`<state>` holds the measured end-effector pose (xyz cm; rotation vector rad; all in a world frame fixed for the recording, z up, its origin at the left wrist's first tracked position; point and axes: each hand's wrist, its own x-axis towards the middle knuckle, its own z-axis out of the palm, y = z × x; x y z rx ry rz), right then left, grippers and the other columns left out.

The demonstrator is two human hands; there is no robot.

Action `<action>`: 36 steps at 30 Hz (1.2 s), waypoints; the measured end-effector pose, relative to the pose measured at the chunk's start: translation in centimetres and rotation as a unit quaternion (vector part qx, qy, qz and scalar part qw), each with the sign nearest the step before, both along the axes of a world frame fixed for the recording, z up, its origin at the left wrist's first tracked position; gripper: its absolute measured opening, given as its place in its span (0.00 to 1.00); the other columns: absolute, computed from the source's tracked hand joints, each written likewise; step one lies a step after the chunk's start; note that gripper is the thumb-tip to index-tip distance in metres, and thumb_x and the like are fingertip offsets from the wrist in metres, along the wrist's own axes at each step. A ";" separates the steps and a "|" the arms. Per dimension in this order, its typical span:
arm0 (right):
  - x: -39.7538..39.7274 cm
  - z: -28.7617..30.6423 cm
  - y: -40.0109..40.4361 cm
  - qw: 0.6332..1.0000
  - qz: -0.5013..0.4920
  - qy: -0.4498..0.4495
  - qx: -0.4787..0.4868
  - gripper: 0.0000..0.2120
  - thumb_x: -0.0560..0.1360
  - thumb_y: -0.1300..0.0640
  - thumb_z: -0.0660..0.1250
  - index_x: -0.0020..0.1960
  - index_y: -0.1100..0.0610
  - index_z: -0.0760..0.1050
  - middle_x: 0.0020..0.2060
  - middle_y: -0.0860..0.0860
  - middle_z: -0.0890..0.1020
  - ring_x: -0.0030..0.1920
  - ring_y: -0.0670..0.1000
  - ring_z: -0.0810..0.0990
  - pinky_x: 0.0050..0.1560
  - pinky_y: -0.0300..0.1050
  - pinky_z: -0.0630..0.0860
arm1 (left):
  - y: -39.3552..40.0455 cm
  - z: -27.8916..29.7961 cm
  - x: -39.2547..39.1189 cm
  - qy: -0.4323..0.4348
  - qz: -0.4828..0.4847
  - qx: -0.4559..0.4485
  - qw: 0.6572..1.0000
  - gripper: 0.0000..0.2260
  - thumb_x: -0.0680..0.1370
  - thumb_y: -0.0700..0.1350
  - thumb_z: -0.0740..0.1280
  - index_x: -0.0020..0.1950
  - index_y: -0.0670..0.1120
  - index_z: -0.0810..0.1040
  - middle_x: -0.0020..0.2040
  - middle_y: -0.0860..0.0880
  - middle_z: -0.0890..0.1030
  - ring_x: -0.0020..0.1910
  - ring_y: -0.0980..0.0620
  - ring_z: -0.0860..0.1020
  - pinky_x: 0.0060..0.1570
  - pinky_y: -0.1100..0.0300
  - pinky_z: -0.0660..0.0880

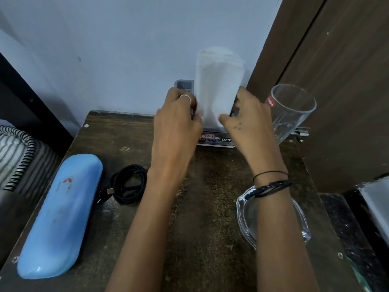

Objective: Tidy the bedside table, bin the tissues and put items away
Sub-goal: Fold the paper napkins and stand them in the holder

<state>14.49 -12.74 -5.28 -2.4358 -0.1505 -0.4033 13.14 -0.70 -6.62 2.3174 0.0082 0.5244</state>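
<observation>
Tissues (219, 85): white stack, upright, blurred, between both grips above the worktop (134, 133) rear edge.
Left hand (176, 121): grip pinches stack's left edge.
Right hand (246, 116): grip pinches right edge.
Glass (292, 110): just right of right hand.

We see a white tissue stack (219, 85) against a pale blue-grey wall (126, 49). The tabletop (200, 207) is dark brown, scuffed and mottled. On it we find a light blue case (61, 213) with a small red mark, a black coiled cable (129, 184) and a clear glass (291, 112) bearing a red label. The bedding (19, 154) is striped black and white. The wardrobe panel (336, 81) is dark brown wood grain.
</observation>
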 end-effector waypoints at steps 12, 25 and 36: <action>-0.3 0.4 0.4 0.997 -0.041 -0.024 0.066 0.10 0.74 0.58 0.65 0.54 0.59 0.77 0.48 0.53 0.80 0.43 0.49 0.76 0.34 0.31 0.66 | -0.5 0.2 -0.4 -0.034 0.030 -0.032 0.998 0.09 0.77 0.47 0.64 0.53 0.45 0.75 0.49 0.52 0.75 0.47 0.48 0.77 0.44 0.53 0.73; -0.5 0.5 0.7 0.990 -0.054 -0.023 0.128 0.08 0.73 0.59 0.68 0.52 0.59 0.73 0.44 0.49 0.79 0.39 0.42 0.76 0.38 0.28 0.71 | -0.1 0.8 -0.5 -0.002 0.013 -0.049 0.999 0.11 0.74 0.44 0.68 0.55 0.48 0.74 0.53 0.51 0.79 0.51 0.49 0.79 0.48 0.48 0.76; -1.3 1.6 1.0 0.984 -0.084 -0.067 0.140 0.27 0.72 0.63 0.69 0.67 0.58 0.62 0.50 0.49 0.77 0.51 0.48 0.79 0.54 0.44 0.77 | -1.0 2.0 -1.4 -0.044 0.058 -0.020 0.997 0.19 0.71 0.40 0.70 0.59 0.45 0.67 0.56 0.46 0.74 0.55 0.46 0.73 0.47 0.47 0.74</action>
